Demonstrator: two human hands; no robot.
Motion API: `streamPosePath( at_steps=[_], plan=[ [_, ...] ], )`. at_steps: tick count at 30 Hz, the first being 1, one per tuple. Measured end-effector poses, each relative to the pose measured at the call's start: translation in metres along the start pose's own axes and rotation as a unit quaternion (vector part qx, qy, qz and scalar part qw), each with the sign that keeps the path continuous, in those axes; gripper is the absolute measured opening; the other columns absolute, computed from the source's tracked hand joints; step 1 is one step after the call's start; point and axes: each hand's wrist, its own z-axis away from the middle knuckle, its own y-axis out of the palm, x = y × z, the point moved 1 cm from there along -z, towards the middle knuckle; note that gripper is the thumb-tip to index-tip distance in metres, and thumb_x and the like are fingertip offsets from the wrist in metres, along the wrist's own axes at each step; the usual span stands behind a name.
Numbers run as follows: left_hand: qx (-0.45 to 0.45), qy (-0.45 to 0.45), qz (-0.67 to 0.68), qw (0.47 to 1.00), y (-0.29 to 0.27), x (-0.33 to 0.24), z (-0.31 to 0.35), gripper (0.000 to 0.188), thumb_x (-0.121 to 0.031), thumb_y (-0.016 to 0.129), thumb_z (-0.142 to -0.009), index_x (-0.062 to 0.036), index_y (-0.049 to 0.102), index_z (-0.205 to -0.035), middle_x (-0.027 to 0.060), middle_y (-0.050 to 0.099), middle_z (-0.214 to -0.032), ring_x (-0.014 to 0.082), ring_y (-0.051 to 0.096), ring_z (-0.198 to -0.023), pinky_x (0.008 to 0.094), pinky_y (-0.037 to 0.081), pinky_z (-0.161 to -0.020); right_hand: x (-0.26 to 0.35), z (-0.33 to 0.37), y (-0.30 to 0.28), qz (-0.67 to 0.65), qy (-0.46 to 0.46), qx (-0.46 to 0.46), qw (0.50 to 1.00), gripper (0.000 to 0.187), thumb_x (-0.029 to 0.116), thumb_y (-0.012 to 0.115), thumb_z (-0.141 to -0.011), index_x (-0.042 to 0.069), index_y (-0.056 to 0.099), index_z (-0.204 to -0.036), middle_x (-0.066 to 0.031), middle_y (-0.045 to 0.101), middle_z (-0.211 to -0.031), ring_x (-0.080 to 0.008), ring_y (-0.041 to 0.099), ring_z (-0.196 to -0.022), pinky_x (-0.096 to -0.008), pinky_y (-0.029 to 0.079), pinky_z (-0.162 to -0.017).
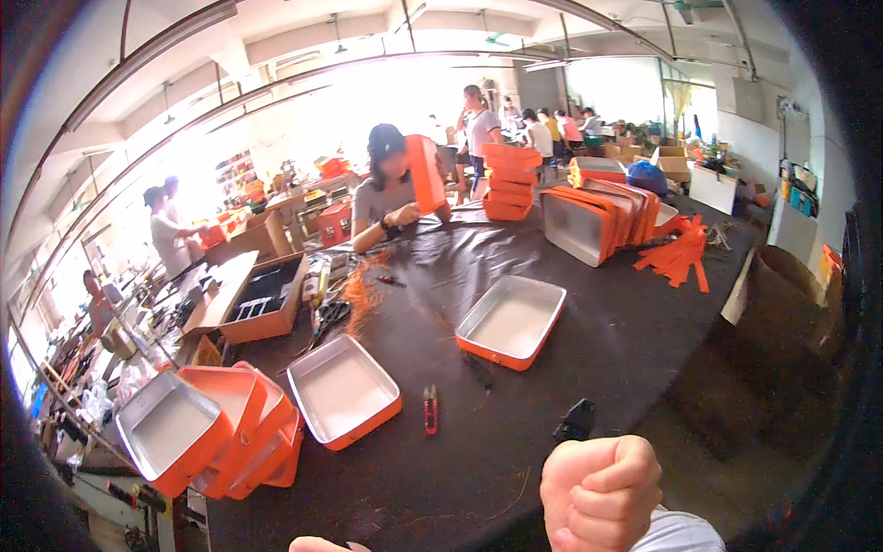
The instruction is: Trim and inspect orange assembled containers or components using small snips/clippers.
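My right hand [602, 492] is raised at the lower right edge of the dark table, its fingers curled into a fist, and nothing shows in it. Just past its knuckles lies a small black object [575, 420] whose kind I cannot make out. Only a bit of my left hand [322, 546] shows at the bottom rim; its fingers are mostly cut off. Red-handled thread snips [430, 411] lie on the table ahead. To their left rests an open orange case shell [345, 391] with a pale lining; another open case shell [512, 322] sits farther right.
Several nested case shells [175, 428] lean at the left edge. More shells [579, 225] stand at the far right beside orange strips [681, 253]. Across the table a person [391, 189] holds an orange piece [425, 175]. A cardboard box [267, 299] stands left.
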Motion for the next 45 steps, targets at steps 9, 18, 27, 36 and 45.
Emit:
streamPosePath(
  at_steps=[9, 18, 27, 36, 45],
  plan=[
    [-0.024, -0.015, -0.139, 0.99, 0.002, -0.015, 0.004, 0.02, -0.02, 0.065, -0.09, -0.0047, 0.076, -0.096, 0.0069, 0.076, -0.082, 0.0142, 0.072, -0.071, 0.0268, 0.054, -0.067, -0.004, -0.03, 0.009, -0.114, 0.008, 0.084, 0.99, 0.028, 0.006, 0.06, -0.07, 0.011, 0.043, -0.048, 0.0045, 0.037, -0.045, -0.008, 0.039, -0.039, -0.0263, 0.031, -0.05],
    [-0.01, -0.039, -0.104, 0.994, -0.007, -0.023, 0.0, 0.018, -0.014, 0.067, -0.085, -0.0017, 0.075, -0.096, 0.0108, 0.076, -0.088, 0.0158, 0.073, -0.075, 0.0242, 0.053, -0.069, -0.012, -0.048, -0.007, -0.289, 0.273, 0.296, 0.868, 0.034, -0.003, 0.039, -0.082, 0.01, 0.035, -0.052, 0.0014, 0.034, -0.05, -0.0105, 0.036, -0.043, -0.0268, 0.034, -0.05],
    [-0.247, -0.124, -0.241, 0.93, 0.034, -0.037, 0.013, 0.019, -0.015, 0.063, -0.06, 0.0017, 0.068, -0.065, 0.007, 0.063, -0.06, 0.0181, 0.064, -0.054, 0.0272, 0.049, -0.052, 0.008, -0.046, -0.011, -0.147, 0.193, 0.229, 0.943, 0.023, -0.012, 0.052, -0.051, 0.01, 0.043, -0.05, 0.0046, 0.04, -0.048, -0.0069, 0.047, -0.041, -0.0238, 0.037, -0.047],
    [0.133, -0.15, -0.14, 0.97, -0.03, -0.044, -0.003, 0.024, -0.016, 0.073, -0.079, -0.0201, 0.075, -0.103, 0.0051, 0.075, -0.101, 0.0114, 0.068, -0.083, 0.0244, 0.047, -0.072, -0.003, -0.035, 0.004, -0.153, 0.082, 0.082, 0.981, 0.025, 0.0, 0.057, -0.058, 0.013, 0.038, -0.048, 0.0062, 0.037, -0.043, -0.0051, 0.04, -0.037, -0.0205, 0.033, -0.046],
    [-0.06, -0.235, -0.151, 0.958, 0.004, -0.039, 0.007, 0.024, -0.013, 0.075, -0.072, -0.0225, 0.077, -0.094, 0.0018, 0.074, -0.083, 0.0124, 0.065, -0.073, 0.026, 0.043, -0.063, -0.004, -0.03, -0.007, -0.165, 0.03, 0.087, 0.982, 0.024, 0.005, 0.06, -0.064, 0.012, 0.044, -0.046, 0.0055, 0.042, -0.043, -0.0049, 0.043, -0.037, -0.02, 0.033, -0.045]
  ],
)
